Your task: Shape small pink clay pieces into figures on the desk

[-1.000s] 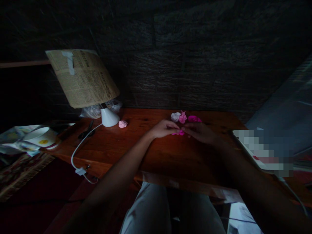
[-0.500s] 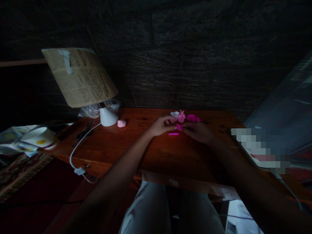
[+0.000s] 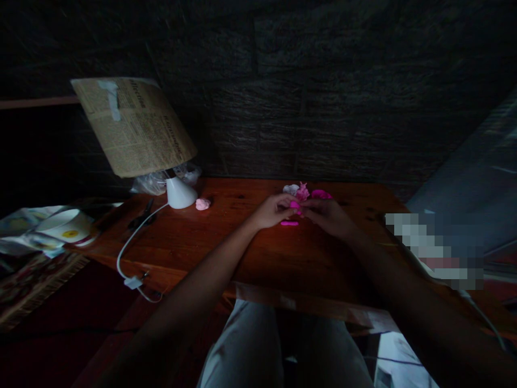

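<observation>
Between my two hands is a small magenta piece of modelling clay (image 3: 295, 205), pinched at the fingertips. My left hand (image 3: 273, 211) curls its thumb and fingers around the clay's left side. From the right, my right hand (image 3: 325, 214) grips it with thumb and forefinger. A magenta clay roll (image 3: 289, 223) lies on the wood just below the hands. Behind them sit a pink flower-like clay piece (image 3: 302, 191), a whitish lump (image 3: 290, 189) and a larger magenta clay lump (image 3: 321, 194), partly covered by my right hand.
On the wooden table (image 3: 226, 237), a white-based lamp (image 3: 180, 193) with a newspaper shade stands left, its cord hanging over the front edge. Near it are a pale pink lump (image 3: 202, 203) and dark scissors (image 3: 141, 216). A paper cup (image 3: 67, 226) stands far left. A dark wall rises behind.
My left fingers have closed in on the magenta clay, which both hands now pinch. Before, the right hand held it while the left was spread beside it. The view has shifted slightly.
</observation>
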Demonstrator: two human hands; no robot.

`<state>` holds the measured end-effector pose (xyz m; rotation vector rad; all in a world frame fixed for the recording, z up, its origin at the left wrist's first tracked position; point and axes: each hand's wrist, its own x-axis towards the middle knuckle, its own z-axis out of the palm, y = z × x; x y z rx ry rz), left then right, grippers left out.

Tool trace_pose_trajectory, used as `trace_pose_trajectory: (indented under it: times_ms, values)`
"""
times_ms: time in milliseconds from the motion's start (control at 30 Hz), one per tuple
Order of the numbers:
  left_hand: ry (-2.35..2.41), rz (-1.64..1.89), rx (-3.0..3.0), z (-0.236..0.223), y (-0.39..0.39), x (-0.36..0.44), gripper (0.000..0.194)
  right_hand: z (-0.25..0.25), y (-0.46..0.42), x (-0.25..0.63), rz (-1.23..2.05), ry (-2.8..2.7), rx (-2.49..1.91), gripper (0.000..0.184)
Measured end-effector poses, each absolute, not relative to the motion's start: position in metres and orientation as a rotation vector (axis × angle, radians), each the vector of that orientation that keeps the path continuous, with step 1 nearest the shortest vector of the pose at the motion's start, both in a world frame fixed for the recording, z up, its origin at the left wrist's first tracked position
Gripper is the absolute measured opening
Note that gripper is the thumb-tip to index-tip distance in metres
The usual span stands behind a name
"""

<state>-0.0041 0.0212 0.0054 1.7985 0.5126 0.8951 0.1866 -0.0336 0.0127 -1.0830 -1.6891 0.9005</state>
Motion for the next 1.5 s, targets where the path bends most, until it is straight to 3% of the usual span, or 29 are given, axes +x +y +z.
trace_pose_trajectory:
  times_ms: [500,767,1133,1400,1500]
  values:
    - [0.501,0.913,1.624,0.007,0.022,0.0,0.025,0.012,-0.032,0.183,0.876,-1.61,-1.158,0.019]
    - [0.556,0.948,1.434,0.008,0.027,0.002,0.032,0.015,-0.031,0.176,0.828,-1.535,-1.12,0.024]
    - [0.448,0.949,1.354,0.01,0.027,0.006,0.033,0.01,-0.031,0.167,1.031,-1.227,-1.001,0.03]
    - [0.546,1.078,1.133,0.016,0.035,-0.011,0.035,0.019,-0.031,0.187,1.081,-0.933,-0.877,0.021]
    - [0.545,1.085,1.136,0.017,0.035,-0.014,0.033,0.02,-0.033,0.19,1.133,-0.938,-0.938,0.029]
